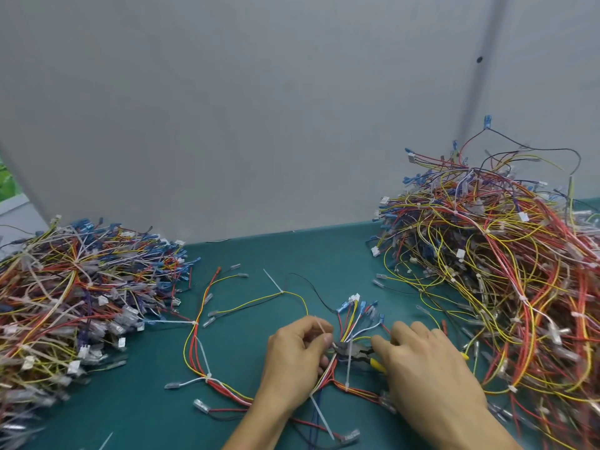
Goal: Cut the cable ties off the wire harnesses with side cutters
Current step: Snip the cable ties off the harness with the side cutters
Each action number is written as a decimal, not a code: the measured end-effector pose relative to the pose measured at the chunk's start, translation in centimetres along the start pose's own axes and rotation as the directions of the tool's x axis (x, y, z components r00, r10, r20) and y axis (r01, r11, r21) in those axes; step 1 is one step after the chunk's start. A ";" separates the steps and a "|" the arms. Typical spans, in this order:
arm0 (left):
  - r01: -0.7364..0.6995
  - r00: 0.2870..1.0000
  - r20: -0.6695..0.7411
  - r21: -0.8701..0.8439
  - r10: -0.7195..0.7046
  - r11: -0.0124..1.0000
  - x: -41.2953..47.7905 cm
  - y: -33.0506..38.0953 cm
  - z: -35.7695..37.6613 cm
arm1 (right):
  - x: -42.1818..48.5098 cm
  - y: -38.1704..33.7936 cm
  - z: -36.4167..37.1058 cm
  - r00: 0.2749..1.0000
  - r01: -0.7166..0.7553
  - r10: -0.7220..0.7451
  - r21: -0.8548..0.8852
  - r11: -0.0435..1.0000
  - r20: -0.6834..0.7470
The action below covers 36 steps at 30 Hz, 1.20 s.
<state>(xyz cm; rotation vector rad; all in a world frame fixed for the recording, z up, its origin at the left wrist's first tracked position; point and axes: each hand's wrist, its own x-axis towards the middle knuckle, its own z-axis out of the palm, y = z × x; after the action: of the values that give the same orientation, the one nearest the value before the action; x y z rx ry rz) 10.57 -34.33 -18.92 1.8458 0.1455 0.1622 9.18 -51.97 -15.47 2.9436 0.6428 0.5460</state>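
Spread harness [207,376] lies on the green table [259,254]. At its bundled neck the left hand [295,355] pinches a cable tie [321,326]. The right hand [428,368] grips the side cutters [355,350], blades at that neck. The left pile [74,287] stands apart from the harness and the right pile [503,271] crowds it. Bare table runs beyond it to the wall [259,125].

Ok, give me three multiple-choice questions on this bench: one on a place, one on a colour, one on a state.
1. Where does the harness being worked on lie? A in a box; B between the left pile and right pile; C on a shelf.
2. The side cutters have handles coloured: A blue; B yellow; C green.
3. The left hand: A lies flat; B holds the cutters; C pinches a cable tie.
Answers: B, a pile flanks it on each side; B, yellow shows under the right hand; C, fingertips pinch the white tie.
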 end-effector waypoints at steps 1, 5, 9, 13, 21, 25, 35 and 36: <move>-0.002 1.000 0.003 0.004 0.002 1.000 0.0 0.1 0.0 | 0.0 0.0 0.0 1.000 -0.001 0.001 0.002 1.000 0.000; 0.002 1.000 0.001 0.030 -0.002 1.000 0.0 0.3 0.0 | 0.1 0.2 -0.1 0.999 0.020 -0.022 0.044 0.999 0.030; 0.009 1.000 0.006 0.031 -0.009 0.999 -0.1 0.4 0.0 | 0.2 0.2 -0.2 0.993 0.031 -0.038 0.065 0.997 0.112; 0.007 1.000 0.000 0.012 -0.007 1.000 0.0 0.2 0.1 | 0.0 0.1 0.2 0.982 0.010 -0.019 0.052 0.999 0.186; -0.005 1.000 -0.004 0.000 0.005 1.000 0.1 -0.2 0.1 | 0.1 0.0 0.3 0.959 -0.047 0.021 0.085 0.995 0.283; -0.018 0.999 -0.028 -0.058 0.017 0.998 -0.2 -0.1 -0.1 | 0.2 0.3 0.0 0.959 -0.060 0.036 0.079 0.995 0.281; -0.077 0.996 -0.072 -0.254 0.061 0.964 -0.4 1.3 -1.9 | 0.4 1.6 -0.6 0.935 -0.194 0.094 0.270 0.943 0.342; -0.049 0.998 -0.058 -0.267 0.034 0.963 -0.6 1.3 -1.8 | 0.5 1.6 -0.6 0.929 -0.199 0.084 0.297 0.934 0.360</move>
<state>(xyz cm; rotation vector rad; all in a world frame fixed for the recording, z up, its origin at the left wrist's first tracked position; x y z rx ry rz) 9.71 -33.10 -17.20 1.5757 0.1156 0.2484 10.00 -53.24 -14.46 3.2959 0.5224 -0.0869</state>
